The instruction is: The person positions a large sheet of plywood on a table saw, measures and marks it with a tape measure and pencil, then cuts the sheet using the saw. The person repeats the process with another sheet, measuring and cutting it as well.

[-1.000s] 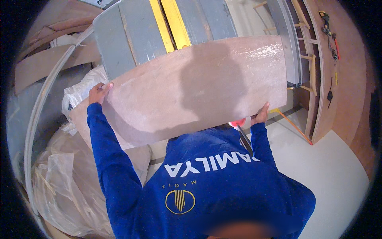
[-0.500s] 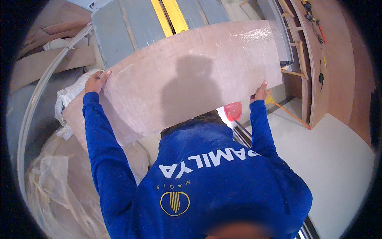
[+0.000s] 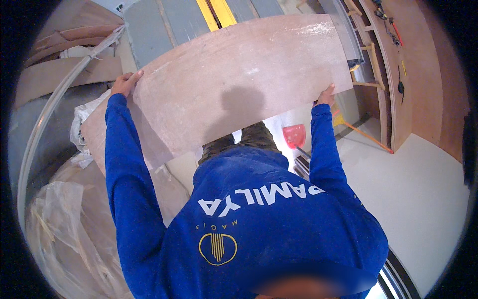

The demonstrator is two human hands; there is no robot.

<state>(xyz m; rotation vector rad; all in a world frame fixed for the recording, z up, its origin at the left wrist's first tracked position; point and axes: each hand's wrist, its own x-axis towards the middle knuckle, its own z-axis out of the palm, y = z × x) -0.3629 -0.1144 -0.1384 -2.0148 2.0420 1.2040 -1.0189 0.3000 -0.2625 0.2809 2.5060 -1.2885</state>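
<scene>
At the near side of a grey table (image 3: 147, 40) with yellow strips (image 3: 225, 14), a person in a blue sweatshirt (image 3: 279, 224) holds a broad, pale brown panel (image 3: 209, 74) out in front, partly overlapping the tabletop in view. The left hand (image 3: 126, 83) has its fingers closed on the curved far edge, toward the left end; the right hand (image 3: 326, 94) grips the near edge close to the right end, thumb on top, other fingers mostly hidden. A shadow (image 3: 242, 102) falls across the panel. Beside the legs (image 3: 259, 135) is a red pan (image 3: 294, 135); crumpled plastic sheeting (image 3: 59, 214) lies at left.
</scene>
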